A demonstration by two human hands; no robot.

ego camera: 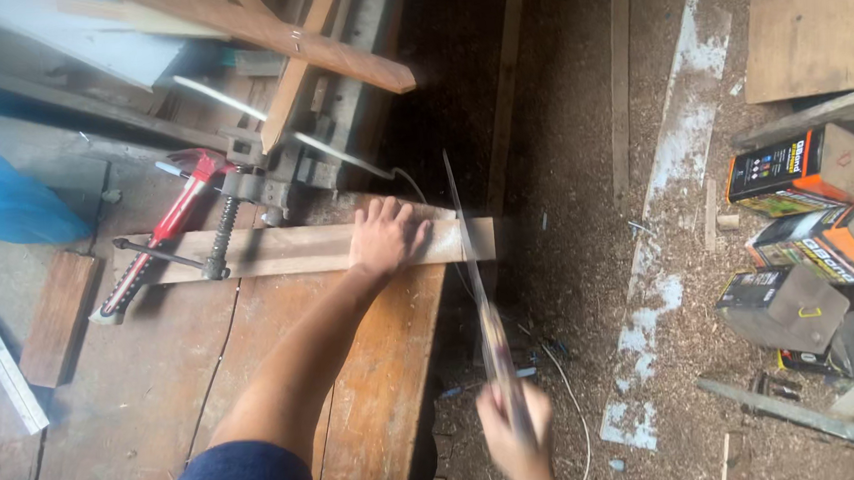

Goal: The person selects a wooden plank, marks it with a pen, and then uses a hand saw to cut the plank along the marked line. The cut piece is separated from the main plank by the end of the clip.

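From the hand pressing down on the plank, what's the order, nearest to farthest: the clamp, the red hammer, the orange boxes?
Measured from the left hand on the plank:
1. Clamp, just left along the plank.
2. Red hammer, farther left, lying on the bench.
3. Orange boxes, far right on the sawdust floor.

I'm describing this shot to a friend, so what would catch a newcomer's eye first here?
First, the handsaw in the right hand, its blade crossing the end of a wooden plank at the workbench edge. The left hand presses flat on that plank, which a clamp pins down beside a red tool. To the right, orange and black boxes sit on the sawdust-covered floor.
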